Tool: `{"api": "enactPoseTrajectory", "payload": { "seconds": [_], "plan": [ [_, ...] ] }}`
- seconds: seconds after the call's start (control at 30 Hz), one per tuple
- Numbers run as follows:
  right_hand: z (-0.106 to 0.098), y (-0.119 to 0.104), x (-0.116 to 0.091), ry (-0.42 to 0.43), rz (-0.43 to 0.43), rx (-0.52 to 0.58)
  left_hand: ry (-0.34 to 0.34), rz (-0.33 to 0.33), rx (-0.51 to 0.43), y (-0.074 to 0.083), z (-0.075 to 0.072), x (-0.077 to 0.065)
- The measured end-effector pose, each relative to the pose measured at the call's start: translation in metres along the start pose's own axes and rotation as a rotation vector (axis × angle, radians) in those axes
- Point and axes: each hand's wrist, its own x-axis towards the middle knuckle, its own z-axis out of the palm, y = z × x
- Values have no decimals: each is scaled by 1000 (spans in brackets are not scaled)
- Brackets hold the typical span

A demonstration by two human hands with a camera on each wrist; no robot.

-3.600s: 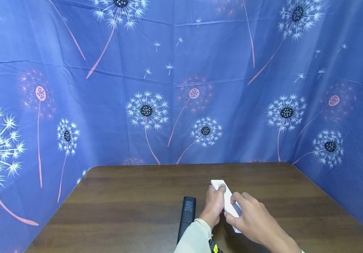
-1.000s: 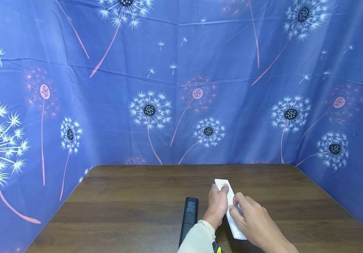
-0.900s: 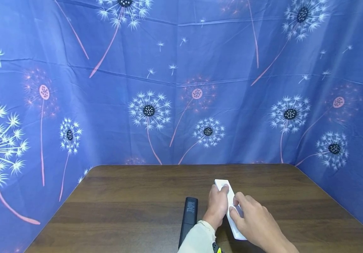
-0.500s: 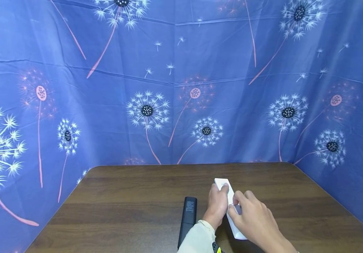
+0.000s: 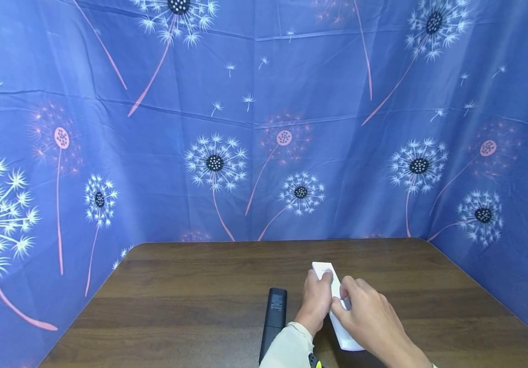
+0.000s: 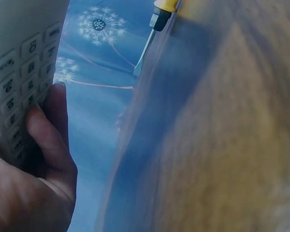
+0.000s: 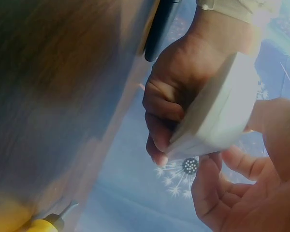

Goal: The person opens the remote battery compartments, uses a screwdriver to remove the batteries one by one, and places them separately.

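A white remote control (image 5: 340, 327) is raised over the table, its plain back upward in the head view. The left wrist view shows its number keys (image 6: 26, 79) on the other face. My left hand (image 5: 314, 299) grips the far part, thumb on the back. My right hand (image 5: 374, 317) has its bent thumb and index finger on the middle of the back; they partly hide a greyish patch there. In the right wrist view, its fingers (image 7: 208, 188) are curled at the remote's end. What the fingertips pinch is hidden.
A black remote-like device (image 5: 274, 317) with printed text lies on the wooden table (image 5: 176, 306), left of my left forearm. A screwdriver with a yellow and black handle (image 6: 162, 17) shows in both wrist views. Blue dandelion-print cloth (image 5: 255, 102) hangs behind and at both sides.
Over the last seconds the white remote and both hands have shifted slightly right. My right thumb has moved up the remote's back. In the last second, only small finger movements show.
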Motion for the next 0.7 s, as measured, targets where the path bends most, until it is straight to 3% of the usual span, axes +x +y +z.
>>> {"api": "enactPoseTrajectory", "payload": {
  "seconds": [0.3,0.7],
  "plan": [
    [-5,0,-2,-53,48,4,-15,-8,5,-4,-2,0],
    [-9,1,-2,-6,54,37,-35,-18,-21,-2,-2,2]
  ]
}}
